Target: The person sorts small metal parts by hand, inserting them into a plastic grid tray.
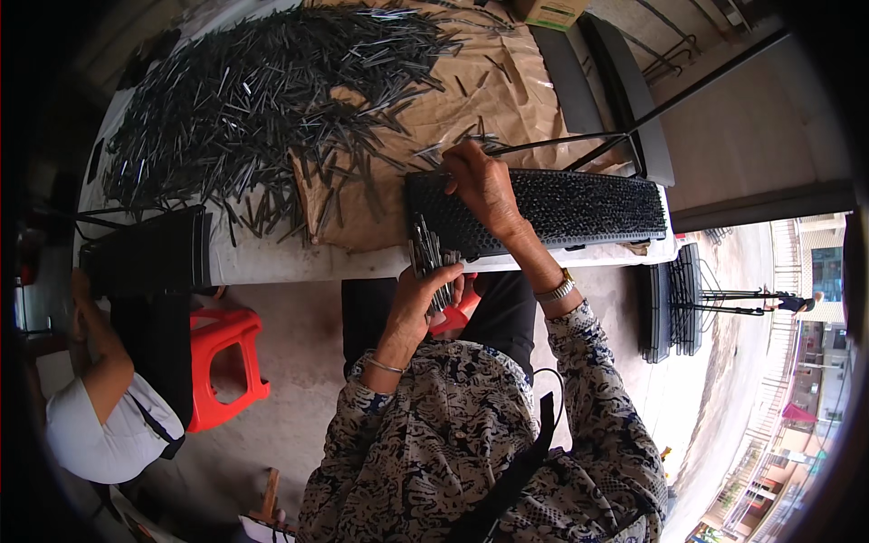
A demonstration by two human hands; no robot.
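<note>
A bundle of thin dark metal pins (427, 258) is clenched in the left hand (418, 303) at the near table edge, w/ the right hand (480, 185) pressed fingertips-down on the long black perforated plastic tray (579, 206); whether a pin is pinched there can't be told. Judged from this, pins are best fed one at a time, upright, w/ the tray kept flat. Loose pins (262, 100), slim, straight and glinting, are heaped on crinkled brown paper (507, 90) over a pale table (299, 262).

Patterned long sleeves, bare hands

Dark floral-print shirt – a wristwatch (556, 290) on the right wrist, a thin bangle (384, 366) on the left.
</note>
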